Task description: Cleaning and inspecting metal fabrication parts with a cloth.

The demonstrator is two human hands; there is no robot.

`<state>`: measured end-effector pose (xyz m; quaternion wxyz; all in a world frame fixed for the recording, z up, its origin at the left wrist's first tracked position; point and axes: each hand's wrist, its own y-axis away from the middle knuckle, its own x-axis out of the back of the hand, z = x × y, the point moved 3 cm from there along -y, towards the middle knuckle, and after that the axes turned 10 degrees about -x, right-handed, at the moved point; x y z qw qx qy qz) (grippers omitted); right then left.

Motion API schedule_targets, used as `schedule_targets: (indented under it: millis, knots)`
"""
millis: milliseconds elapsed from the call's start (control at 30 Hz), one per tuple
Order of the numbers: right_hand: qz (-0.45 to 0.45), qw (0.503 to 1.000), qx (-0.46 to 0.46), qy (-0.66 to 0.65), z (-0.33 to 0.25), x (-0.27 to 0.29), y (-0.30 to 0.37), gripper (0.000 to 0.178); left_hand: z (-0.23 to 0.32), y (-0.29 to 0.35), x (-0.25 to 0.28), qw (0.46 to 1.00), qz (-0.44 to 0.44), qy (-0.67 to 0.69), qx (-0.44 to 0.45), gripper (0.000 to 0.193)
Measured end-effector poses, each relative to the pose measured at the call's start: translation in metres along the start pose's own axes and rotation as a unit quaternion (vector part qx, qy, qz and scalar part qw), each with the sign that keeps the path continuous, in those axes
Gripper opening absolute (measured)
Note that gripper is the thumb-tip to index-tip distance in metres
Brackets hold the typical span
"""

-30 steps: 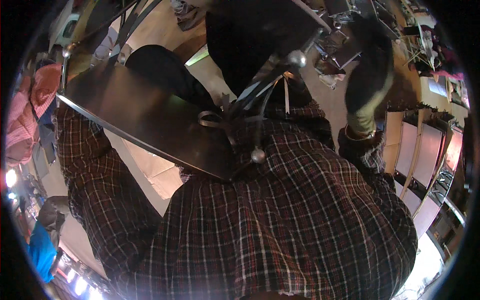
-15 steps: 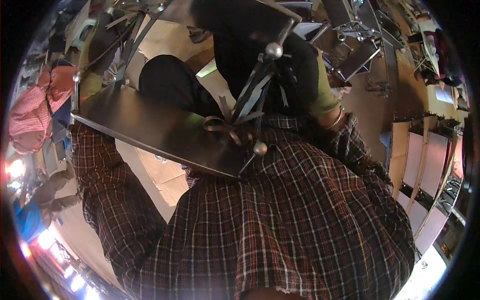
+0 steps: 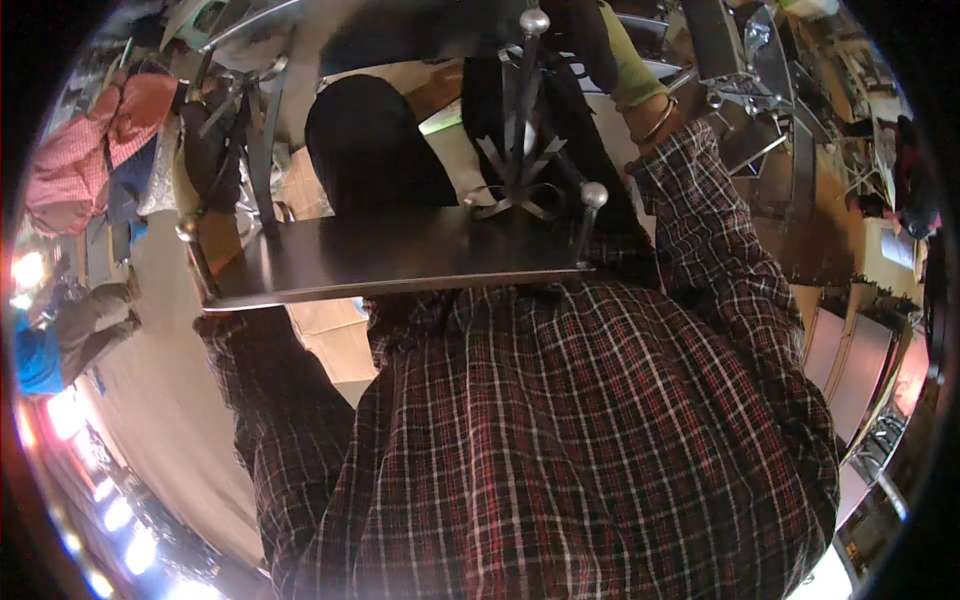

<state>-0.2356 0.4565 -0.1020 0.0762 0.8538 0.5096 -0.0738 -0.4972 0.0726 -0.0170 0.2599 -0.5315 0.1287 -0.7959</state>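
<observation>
A dark metal shelf rack (image 3: 400, 255) is across my lap, its flat panel nearly level. It has silver ball knobs on its corner posts, and looped ribbon-like scrollwork (image 3: 515, 195) on the right side. My left hand (image 3: 207, 145), in a dark glove with a yellowish cuff, grips the rack's left side among the bars. My right hand (image 3: 612, 60), in a dark glove with a yellow-green cuff and a bangle at the wrist, is at the far right part of the rack, closed on it; its fingertips are hidden. My dark-clad knee (image 3: 375, 145) shows behind the panel.
Similar dark metal racks (image 3: 745, 70) are piled at the far right. Brown cardboard sheets and flat panels (image 3: 850, 350) stand at the right. Cardboard (image 3: 335, 340) lies below the rack. A person in red checked clothing (image 3: 80, 165) and another in blue (image 3: 38, 355) are at the left.
The rack has turned from a slant to nearly level, its right end swinging up and to the right. My right hand has moved farther away with it; my left has shifted slightly right.
</observation>
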Motion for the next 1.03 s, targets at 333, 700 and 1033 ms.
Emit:
schedule_targets:
  millis: [333,700,1033]
  knots:
    - [0.194,0.919,0.042,0.341,0.044,0.011,0.110,0.034,-0.007,0.076,0.014,0.994,0.021,-0.030,0.104,0.040]
    - [-0.007,0.997,-0.001,0.080,0.020,-0.040,0.152,0.045,0.004,0.082,0.016,0.819,0.284,0.476,0.151,0.032]
    - [0.026,0.971,-0.123,-0.204,0.028,-0.035,0.143,0.058,0.078,0.054,-0.003,0.950,0.217,0.155,0.160,0.032]
